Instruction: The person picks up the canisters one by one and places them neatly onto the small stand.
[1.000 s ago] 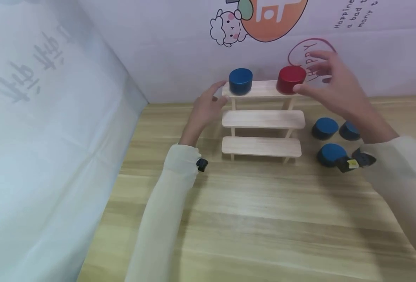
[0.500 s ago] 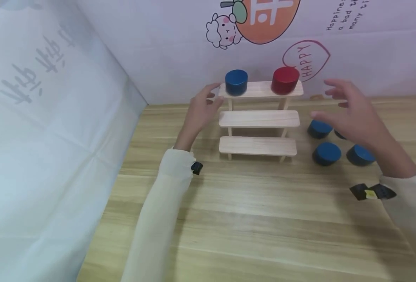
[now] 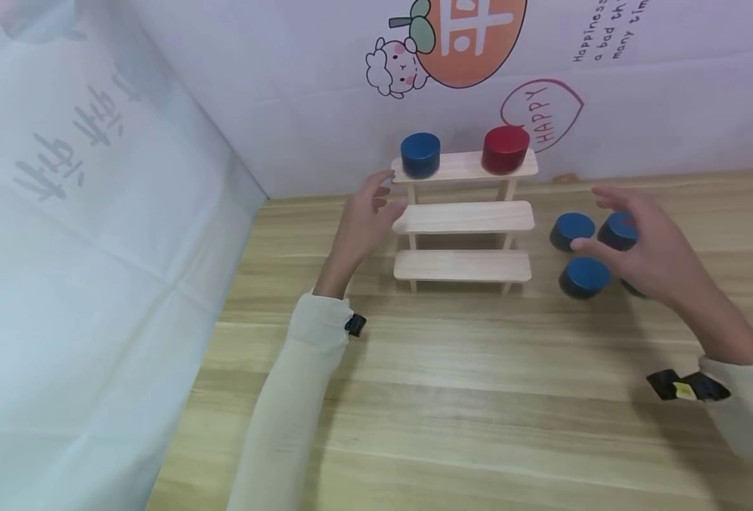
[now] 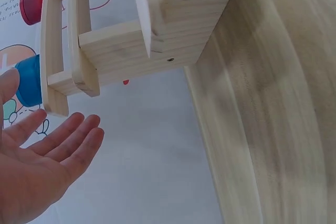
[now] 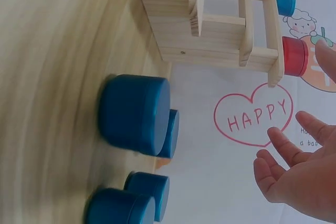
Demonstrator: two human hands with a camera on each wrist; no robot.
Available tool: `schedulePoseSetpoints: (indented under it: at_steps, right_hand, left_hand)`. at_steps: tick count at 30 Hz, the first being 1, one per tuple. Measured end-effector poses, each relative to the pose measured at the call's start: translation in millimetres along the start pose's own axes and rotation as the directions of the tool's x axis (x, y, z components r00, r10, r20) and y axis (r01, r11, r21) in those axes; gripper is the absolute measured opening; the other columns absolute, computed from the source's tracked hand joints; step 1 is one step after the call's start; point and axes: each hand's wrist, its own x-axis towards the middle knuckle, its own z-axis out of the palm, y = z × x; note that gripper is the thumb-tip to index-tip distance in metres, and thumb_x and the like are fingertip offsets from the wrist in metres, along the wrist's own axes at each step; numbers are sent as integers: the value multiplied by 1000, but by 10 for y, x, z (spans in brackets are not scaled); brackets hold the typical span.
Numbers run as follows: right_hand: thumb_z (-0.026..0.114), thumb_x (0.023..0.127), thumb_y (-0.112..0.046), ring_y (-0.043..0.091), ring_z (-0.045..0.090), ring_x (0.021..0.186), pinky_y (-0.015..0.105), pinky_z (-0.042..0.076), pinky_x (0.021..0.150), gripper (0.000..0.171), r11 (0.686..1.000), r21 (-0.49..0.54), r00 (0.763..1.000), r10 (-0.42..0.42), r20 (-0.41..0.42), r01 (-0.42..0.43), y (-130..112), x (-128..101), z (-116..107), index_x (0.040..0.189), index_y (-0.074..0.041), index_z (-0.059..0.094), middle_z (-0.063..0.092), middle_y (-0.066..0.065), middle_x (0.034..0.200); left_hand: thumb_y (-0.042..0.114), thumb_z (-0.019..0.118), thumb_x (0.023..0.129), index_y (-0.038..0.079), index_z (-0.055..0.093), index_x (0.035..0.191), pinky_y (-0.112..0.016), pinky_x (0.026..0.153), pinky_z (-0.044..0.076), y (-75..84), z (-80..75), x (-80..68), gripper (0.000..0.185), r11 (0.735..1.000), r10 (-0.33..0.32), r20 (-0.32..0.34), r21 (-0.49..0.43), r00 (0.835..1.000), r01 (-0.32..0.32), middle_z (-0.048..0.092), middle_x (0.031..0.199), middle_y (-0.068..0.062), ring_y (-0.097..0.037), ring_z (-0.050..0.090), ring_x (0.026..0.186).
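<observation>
A three-tier wooden stand bears a blue cylinder block on the left of its top shelf and a red cylinder block on the right. My left hand is beside the stand's left end, fingers spread and holding nothing. In the left wrist view its fingers lie near the top shelf's end; touch cannot be told. To the right, my right hand hovers with loosely bent fingers above several blue cylinder blocks on the table. It partly hides one of them in the head view.
The stand and blocks are on a wood-grain table. Behind stands a white printed cloth with a HAPPY heart. Another pale cloth hangs along the left side.
My right hand has left the red cylinder block on the top shelf, moving right and down to the loose blue blocks. The left hand stays beside the stand. The head view shifts slightly.
</observation>
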Motion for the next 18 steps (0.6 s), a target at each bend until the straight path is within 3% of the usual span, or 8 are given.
schedulePoseSetpoints:
  at_steps: [7, 12, 18]
  right_hand:
    - [74, 92, -25, 51, 29, 137, 69, 20, 108, 79, 999, 8, 999, -38, -20, 38, 118, -151, -35, 157, -8, 31, 36, 28, 152]
    - [72, 93, -21, 50, 25, 140, 67, 16, 111, 76, 999, -19, 999, -45, -22, 45, 221, -252, -74, 155, -2, 33, 34, 30, 152]
    - [73, 93, -21, 51, 21, 142, 68, 15, 111, 77, 998, -66, 1000, -7, -26, 6, 340, -364, -125, 153, 3, 31, 33, 33, 152]
  left_hand:
    - [32, 62, 100, 18, 42, 151, -44, 98, 47, -11, 0, -70, 57, 999, -24, 1, 43, 1000, 24, 53, 142, -15, -32, 57, 122]
    - [33, 62, 100, 17, 41, 152, -45, 98, 47, -9, -2, -133, 58, 997, -23, 3, 72, 1000, 22, 53, 142, -16, -33, 56, 123]
    - [31, 63, 100, 17, 41, 153, -45, 97, 48, -24, -1, -195, 59, 997, -17, 9, 70, 1000, 16, 52, 144, -13, -33, 56, 123]
